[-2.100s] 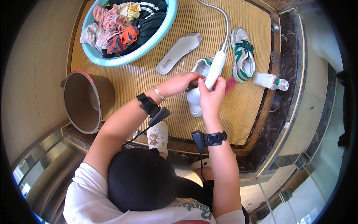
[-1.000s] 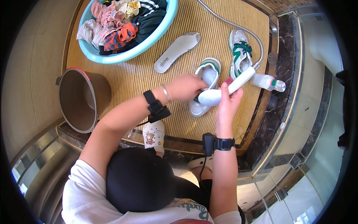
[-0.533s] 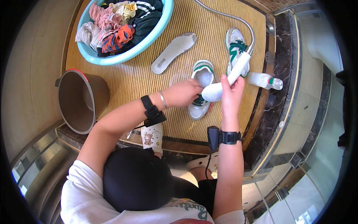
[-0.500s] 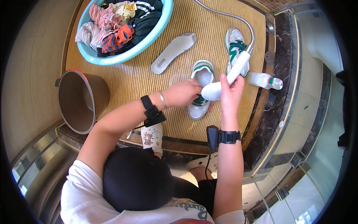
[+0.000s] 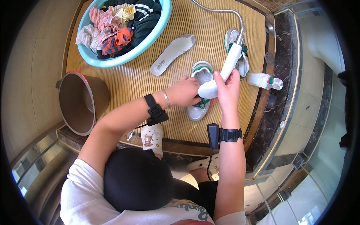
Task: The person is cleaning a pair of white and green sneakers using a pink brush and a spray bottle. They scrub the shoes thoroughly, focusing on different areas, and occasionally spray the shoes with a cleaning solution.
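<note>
My right hand (image 5: 228, 88) is wrapped around the handle of a white shower head (image 5: 228, 67). The shower head's round end hangs over the middle of a white and grey sneaker with green laces (image 5: 198, 110). At that shoe's left side my left hand (image 5: 182, 92) grips its edge by the opening, fingers curled and partly hidden by the shower head. The matching sneaker (image 5: 243, 65) lies farther right, partly covered by the handle and hose. To the left lies a loose pale insole (image 5: 172, 54).
A light blue basin (image 5: 131, 60) full of clothes (image 5: 112, 28) stands at the far left, with a brown bucket (image 5: 99, 93) nearer. A clear plastic bottle (image 5: 258, 80) lies on its side at right. The metal hose (image 5: 221, 10) curves across the ribbed mat (image 5: 146, 88).
The shower head and my right hand have shifted slightly left, and the hose with them. My left hand stays at the near shoe, having moved very little.
</note>
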`<state>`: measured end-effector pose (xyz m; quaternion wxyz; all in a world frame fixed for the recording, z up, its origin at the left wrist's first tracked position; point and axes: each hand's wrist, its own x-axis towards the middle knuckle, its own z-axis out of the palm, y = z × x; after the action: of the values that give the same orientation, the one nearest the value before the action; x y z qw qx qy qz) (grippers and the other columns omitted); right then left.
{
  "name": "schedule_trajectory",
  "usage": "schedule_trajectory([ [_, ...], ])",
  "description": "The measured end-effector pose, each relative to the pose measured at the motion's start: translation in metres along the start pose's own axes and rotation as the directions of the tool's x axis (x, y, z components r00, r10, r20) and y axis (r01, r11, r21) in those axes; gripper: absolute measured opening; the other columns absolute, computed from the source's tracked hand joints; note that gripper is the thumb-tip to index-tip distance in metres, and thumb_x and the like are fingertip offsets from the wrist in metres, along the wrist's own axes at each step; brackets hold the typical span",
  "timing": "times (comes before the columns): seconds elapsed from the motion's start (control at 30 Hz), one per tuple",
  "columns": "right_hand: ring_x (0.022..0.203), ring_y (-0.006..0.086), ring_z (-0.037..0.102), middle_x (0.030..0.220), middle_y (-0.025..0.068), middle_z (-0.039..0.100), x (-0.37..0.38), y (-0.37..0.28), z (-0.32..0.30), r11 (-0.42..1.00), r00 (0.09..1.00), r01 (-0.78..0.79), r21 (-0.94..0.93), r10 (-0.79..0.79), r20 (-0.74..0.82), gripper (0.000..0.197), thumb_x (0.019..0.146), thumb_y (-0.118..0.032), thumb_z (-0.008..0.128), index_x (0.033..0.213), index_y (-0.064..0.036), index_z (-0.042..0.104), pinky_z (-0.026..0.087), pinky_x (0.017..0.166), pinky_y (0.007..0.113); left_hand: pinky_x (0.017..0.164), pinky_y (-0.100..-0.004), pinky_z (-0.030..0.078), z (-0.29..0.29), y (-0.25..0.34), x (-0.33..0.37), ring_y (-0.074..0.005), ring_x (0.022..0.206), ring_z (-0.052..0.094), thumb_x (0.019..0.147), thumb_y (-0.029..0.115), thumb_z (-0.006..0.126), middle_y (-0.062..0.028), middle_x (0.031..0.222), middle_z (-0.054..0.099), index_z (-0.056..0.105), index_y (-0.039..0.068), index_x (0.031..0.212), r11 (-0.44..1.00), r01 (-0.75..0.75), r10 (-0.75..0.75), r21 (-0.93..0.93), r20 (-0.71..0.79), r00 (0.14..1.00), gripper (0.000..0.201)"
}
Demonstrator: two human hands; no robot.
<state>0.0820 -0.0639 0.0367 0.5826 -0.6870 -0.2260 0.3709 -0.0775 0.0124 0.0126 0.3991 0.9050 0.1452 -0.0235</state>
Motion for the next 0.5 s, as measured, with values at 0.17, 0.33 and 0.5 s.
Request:
schedule_trajectory([
  [0.17,0.085,0.0126,0.06,0.1,0.0073,0.061,0.006,-0.002,0.001,0.999,1.0,-0.024,-0.036,0.024,-0.007,0.041,0.088,-0.013,0.074,0.116,0.0023,0.048,0.051,0.074,0.028,0.091,-0.0417,0.042,0.006,-0.002,-0.004,-0.0293,0.106,0.058,0.078,0.02,0.071,-0.0113,0.101,0.066,0.065,0.009,0.105,1.0,-0.004,0.004,-0.008,-0.081,0.997,0.03],
  [0.33,0.084,0.013,0.06,0.1,0.0072,0.061,0.002,0.002,0.0,0.995,0.998,-0.046,-0.089,0.041,-0.057,0.042,0.089,-0.014,0.073,0.119,0.0018,0.048,0.05,0.074,0.028,0.088,-0.0425,0.043,-0.001,-0.002,-0.001,-0.0305,0.097,0.062,0.078,0.022,0.072,-0.0112,0.095,0.068,0.065,0.009,0.101,1.0,-0.02,0.021,0.017,-0.044,0.999,0.028],
  [0.5,0.086,0.012,0.057,0.101,0.006,0.06,0.0,0.008,-0.011,0.999,0.999,-0.03,-0.044,0.028,-0.047,0.038,0.093,-0.011,0.068,0.123,0.0014,0.047,0.048,0.077,0.027,0.087,-0.0429,0.043,-0.012,0.017,0.019,-0.0324,0.09,0.063,0.079,0.024,0.069,-0.0122,0.086,0.069,0.064,0.009,0.095,0.98,0.196,-0.197,0.021,0.176,0.964,0.022],
])
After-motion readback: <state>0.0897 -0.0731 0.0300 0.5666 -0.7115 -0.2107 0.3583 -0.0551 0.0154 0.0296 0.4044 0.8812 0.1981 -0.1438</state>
